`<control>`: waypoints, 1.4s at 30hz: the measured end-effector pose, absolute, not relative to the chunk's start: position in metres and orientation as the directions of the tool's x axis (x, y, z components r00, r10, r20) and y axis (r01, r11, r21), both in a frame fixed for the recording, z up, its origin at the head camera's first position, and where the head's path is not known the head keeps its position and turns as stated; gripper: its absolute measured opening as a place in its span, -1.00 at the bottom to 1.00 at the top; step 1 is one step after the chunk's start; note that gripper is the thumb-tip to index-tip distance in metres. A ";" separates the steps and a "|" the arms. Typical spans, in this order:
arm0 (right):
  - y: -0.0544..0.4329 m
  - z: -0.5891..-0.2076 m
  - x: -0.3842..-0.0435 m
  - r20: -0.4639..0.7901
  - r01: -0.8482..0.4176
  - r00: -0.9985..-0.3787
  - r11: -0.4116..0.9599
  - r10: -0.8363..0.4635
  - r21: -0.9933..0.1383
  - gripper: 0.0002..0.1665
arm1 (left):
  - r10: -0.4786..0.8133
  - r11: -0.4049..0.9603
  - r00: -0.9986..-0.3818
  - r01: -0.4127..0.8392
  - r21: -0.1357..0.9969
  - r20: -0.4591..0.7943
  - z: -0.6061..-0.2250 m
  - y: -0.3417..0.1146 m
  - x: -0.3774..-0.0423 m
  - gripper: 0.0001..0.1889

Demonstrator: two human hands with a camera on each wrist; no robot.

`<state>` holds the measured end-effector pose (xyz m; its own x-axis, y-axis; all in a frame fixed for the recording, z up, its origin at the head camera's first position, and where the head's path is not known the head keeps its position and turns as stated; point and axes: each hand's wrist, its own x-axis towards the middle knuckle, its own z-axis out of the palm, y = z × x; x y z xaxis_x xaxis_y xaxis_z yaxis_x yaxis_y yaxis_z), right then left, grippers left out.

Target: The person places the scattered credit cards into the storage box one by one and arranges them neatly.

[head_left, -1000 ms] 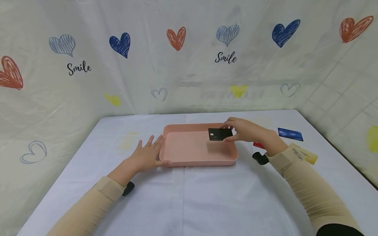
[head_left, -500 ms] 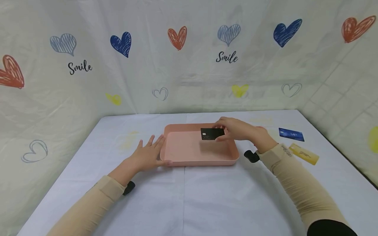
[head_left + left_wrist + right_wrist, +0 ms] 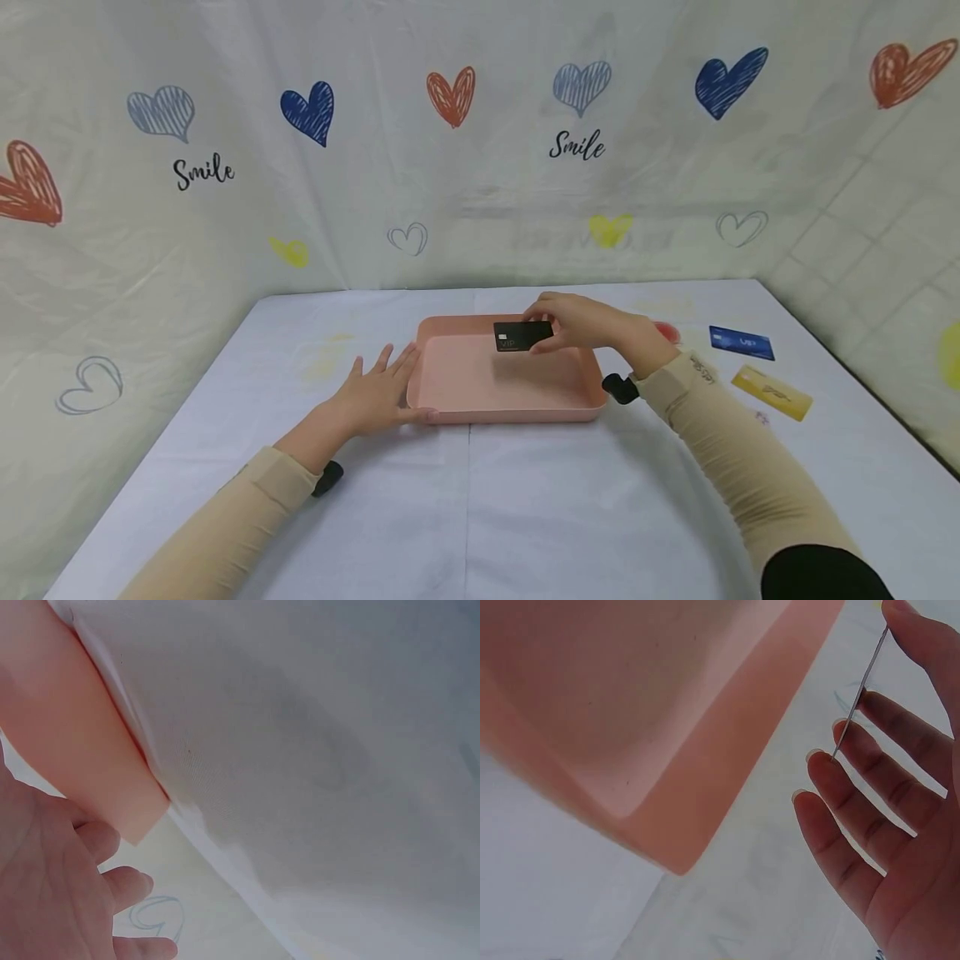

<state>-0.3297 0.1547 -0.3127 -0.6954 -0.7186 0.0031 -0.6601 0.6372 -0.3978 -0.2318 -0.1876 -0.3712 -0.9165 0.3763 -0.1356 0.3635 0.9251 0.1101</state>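
Note:
A shallow pink tray (image 3: 487, 414) lies in the middle of the table in the head view. My right hand (image 3: 581, 322) pinches a black VIP card (image 3: 517, 337) by its right end and holds it over the tray, its shadow on the tray floor. Edge-on, the card (image 3: 861, 686) spans from thumb to fingers in the right wrist view. Spread and straight, the fingers of my left hand (image 3: 371, 396) touch the tray's left side. In the left wrist view the left hand (image 3: 52, 885) is beside the tray's pink wall (image 3: 90, 735).
A blue card (image 3: 742, 342) and a yellow card (image 3: 772, 392) lie on the table (image 3: 375, 517) at the right. Something red (image 3: 667, 332) shows partly behind the right wrist. A white curtain (image 3: 495, 183) printed with hearts hangs behind the table.
My right hand has moved left with the black card, farther over the tray. The left hand and the tray have stayed in place.

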 end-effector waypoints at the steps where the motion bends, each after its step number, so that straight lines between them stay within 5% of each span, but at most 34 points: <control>1: 0.153 -0.313 -0.330 0.005 -0.659 -0.696 0.636 -0.718 -0.402 -0.40 | 0.376 0.925 -0.917 0.363 0.108 -0.137 -0.371 -0.188 -0.232 0.13; 42: 0.098 -0.331 -0.361 -0.026 -0.719 -0.630 0.595 -0.776 -0.359 -0.41 | 0.362 0.930 -0.921 0.346 0.120 -0.147 -0.370 -0.187 -0.232 0.16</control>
<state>-0.3612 0.0976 -0.3310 -0.6296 -0.7765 -0.0256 -0.7192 0.5950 -0.3588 -0.2324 -0.1871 -0.3700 -0.9207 0.3615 -0.1469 0.3462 0.9305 0.1200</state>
